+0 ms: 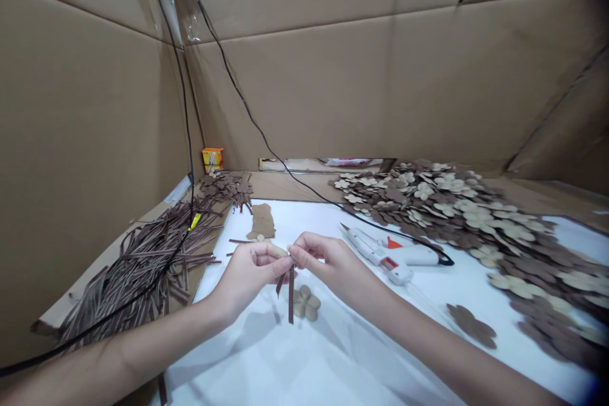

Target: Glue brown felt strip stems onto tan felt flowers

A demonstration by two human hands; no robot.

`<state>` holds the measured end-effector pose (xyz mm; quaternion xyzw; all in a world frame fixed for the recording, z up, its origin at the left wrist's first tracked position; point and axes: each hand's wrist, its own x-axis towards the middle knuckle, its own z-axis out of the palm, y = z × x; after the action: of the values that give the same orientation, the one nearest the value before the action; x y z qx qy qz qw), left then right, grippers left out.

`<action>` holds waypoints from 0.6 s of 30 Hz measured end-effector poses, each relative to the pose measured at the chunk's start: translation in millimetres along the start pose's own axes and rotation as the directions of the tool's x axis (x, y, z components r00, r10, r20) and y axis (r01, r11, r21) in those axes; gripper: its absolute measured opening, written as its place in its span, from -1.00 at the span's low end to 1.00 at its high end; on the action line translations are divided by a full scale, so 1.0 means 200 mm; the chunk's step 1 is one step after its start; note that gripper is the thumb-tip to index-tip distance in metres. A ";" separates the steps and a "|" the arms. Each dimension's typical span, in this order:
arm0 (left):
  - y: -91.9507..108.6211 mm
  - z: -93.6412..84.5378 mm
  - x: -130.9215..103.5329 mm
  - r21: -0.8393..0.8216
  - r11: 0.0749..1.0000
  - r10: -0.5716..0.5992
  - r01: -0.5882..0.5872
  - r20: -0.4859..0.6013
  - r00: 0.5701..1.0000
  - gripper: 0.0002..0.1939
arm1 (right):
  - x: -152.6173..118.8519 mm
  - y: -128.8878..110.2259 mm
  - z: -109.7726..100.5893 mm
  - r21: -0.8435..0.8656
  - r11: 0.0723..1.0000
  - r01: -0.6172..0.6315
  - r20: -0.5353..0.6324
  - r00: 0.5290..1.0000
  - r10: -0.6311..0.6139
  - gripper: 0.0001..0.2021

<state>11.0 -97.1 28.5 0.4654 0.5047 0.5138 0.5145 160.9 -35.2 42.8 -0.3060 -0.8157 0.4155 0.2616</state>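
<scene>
My left hand [254, 273] and my right hand [328, 260] meet above the white board [361, 330], fingertips pinched together on a dark brown ribbon [291, 298]. Two ribbon ends hang down below the fingers; the part between the fingertips is hidden. Just under the hands, a beige fabric flower [307, 303] lies on the board. Right of my right hand rests a white glue gun [380, 252] with an orange trigger. A single dark brown flower [472, 325] lies flat near my right forearm.
Cut ribbons [147, 254] are heaped on the left. Brown and beige flowers [457, 203] form a large pile on the right. A black cable [247, 108] crosses in front of the cardboard wall [309, 89]. An orange box [212, 158] stands in the back left corner.
</scene>
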 end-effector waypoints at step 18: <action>-0.08 -0.05 -0.02 -0.415 0.857 -0.133 0.307 0.398 0.908 -0.70 | -0.04 0.01 -0.03 0.180 0.975 0.129 0.181 0.970 -0.161 -0.78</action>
<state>2.6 -101.6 12.0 0.3505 0.3148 0.4643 0.7500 170.6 -36.4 41.9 -0.1802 -0.8198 0.4901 0.2350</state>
